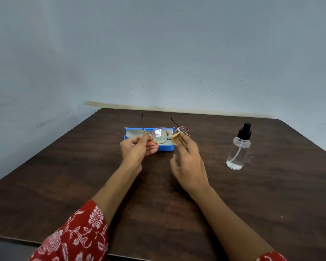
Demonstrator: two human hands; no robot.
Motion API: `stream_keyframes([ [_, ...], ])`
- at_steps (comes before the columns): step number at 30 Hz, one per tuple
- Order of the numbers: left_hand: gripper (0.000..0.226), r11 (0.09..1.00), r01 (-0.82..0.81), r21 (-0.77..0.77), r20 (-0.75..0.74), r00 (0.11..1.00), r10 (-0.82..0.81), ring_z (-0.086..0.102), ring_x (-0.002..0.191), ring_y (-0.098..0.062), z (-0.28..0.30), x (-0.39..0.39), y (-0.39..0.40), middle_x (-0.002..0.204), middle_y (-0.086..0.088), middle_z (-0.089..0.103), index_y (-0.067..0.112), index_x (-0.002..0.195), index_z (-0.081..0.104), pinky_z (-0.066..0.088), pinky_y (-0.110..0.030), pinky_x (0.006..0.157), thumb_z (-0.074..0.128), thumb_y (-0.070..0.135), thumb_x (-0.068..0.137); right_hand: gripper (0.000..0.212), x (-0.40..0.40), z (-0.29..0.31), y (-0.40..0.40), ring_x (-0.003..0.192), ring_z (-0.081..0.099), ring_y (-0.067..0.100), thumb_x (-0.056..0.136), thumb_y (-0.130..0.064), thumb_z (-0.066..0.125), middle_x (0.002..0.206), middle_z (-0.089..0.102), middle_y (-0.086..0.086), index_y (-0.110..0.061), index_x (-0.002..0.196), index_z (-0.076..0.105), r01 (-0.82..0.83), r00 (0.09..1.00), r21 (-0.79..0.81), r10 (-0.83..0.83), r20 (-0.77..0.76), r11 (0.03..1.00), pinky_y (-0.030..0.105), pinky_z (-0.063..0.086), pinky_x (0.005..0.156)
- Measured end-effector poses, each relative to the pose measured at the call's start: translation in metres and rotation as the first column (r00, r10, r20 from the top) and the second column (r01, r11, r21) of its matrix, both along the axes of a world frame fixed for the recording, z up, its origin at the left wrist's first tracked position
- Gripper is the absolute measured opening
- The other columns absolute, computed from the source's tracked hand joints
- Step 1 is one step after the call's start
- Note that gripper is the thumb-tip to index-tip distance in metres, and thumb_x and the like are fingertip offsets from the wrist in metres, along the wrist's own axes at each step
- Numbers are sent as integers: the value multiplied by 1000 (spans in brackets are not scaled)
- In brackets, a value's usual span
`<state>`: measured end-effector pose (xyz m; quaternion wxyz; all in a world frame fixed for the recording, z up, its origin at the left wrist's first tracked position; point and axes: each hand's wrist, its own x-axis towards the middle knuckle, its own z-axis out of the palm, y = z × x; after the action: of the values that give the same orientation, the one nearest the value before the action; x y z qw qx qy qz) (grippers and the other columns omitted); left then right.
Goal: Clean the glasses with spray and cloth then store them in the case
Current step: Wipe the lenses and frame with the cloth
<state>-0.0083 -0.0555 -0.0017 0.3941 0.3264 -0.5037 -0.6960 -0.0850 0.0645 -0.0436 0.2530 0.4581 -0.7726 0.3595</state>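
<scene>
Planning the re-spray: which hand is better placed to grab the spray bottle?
Right. The right hand is nearer the spray bottle, holding only the cloth; the left hand grips the glasses.

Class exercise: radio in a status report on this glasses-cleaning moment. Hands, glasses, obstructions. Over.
Left hand holds glasses by the frame. Right hand pinches yellow cloth on one lens. Blue case open behind, spray bottle standing clear. Nothing in the way.

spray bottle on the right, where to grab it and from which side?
Grip the spray bottle round its clear cylindrical body, below the black pump head, probably from its left, the side facing the right hand. It stands upright on the table with free space around it, so a side wrap fits. That hand holds the cloth against the glasses, so free it first.
</scene>
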Motion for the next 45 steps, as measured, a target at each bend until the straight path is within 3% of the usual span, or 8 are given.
stream_keyframes([
  [4, 8, 1000, 3, 3, 14, 1000, -3, 69, 54, -17, 0, 0, 0, 60, -11, 69, 0, 77, 68, 58, -24, 53, 63, 4, 82, 53, -3, 1, 2, 130, 38, 21, 83, -1, 57, 140, 41, 11, -5, 135, 48, 103, 989, -54, -97, 110, 993, 21, 38, 88],
  [10, 11, 1000, -10, 12, -2, 1000, 10, 67, 50, -15, 1, 0, 0, 56, -10, 67, 0, 73, 67, 57, -22, 51, 62, 3, 82, 52, -1, -1, -1, 124, 48, 26, 77, 3, 63, 133, 49, 16, 0, 128, 54, -7, 1000, 21, 7, -1, 1000, 25, 44, 88],
  [14, 9, 1000, 0, 14, 3, 1000, 0, 68, 52, -16, 2, 0, 0, 57, -9, 68, 1, 75, 68, 58, -23, 52, 63, 3, 82, 49, -6, -1, 3, 129, 39, 19, 85, -2, 56, 141, 40, 10, -5, 133, 50, 114, 987, -63, -105, 123, 992, 17, 35, 87],
  [21, 9, 1000, -1, 12, -9, 1000, 1, 68, 51, -16, 1, 0, 0, 54, -8, 67, -1, 75, 68, 58, -23, 52, 63, 3, 82, 48, -4, 0, -1, 123, 46, 20, 76, 2, 65, 131, 52, 13, -2, 124, 59, -13, 1000, -48, 13, -8, 999, 17, 38, 91],
  [25, 12, 1000, 6, 3, -12, 1000, -6, 68, 51, -16, 3, 0, 1, 53, -8, 67, 1, 70, 67, 58, -24, 53, 63, 3, 81, 45, -9, 1, 2, 123, 47, 23, 80, 1, 60, 133, 48, 13, -2, 125, 57, 109, 989, -143, -92, 119, 984, 16, 37, 87],
  [31, 11, 1000, 14, 0, -5, 1000, -14, 68, 53, -17, 2, 1, 2, 56, -9, 68, 2, 71, 67, 58, -24, 54, 65, 3, 81, 51, -3, -1, -1, 122, 46, 22, 76, 2, 65, 129, 52, 16, 0, 126, 56, -22, 999, -75, 18, -47, 997, 15, 35, 94],
  [36, 10, 1000, 11, -1, -4, 1000, -11, 67, 51, -15, 4, 1, 4, 54, -7, 67, 1, 73, 67, 58, -23, 52, 64, 3, 82, 48, -11, 1, 5, 124, 48, 24, 79, 1, 62, 133, 48, 14, 0, 127, 55, 96, 992, -163, -82, 95, 982, 20, 39, 89],
  [45, 7, 1000, 29, -4, -5, 1000, -29, 68, 52, -17, 4, 2, 4, 58, -11, 68, -1, 76, 68, 56, -22, 50, 64, 2, 81, 47, -9, 6, 4, 120, 50, 23, 76, 5, 64, 128, 54, 15, 2, 123, 58, 37, 998, -163, -45, -44, 986, 16, 39, 92],
])
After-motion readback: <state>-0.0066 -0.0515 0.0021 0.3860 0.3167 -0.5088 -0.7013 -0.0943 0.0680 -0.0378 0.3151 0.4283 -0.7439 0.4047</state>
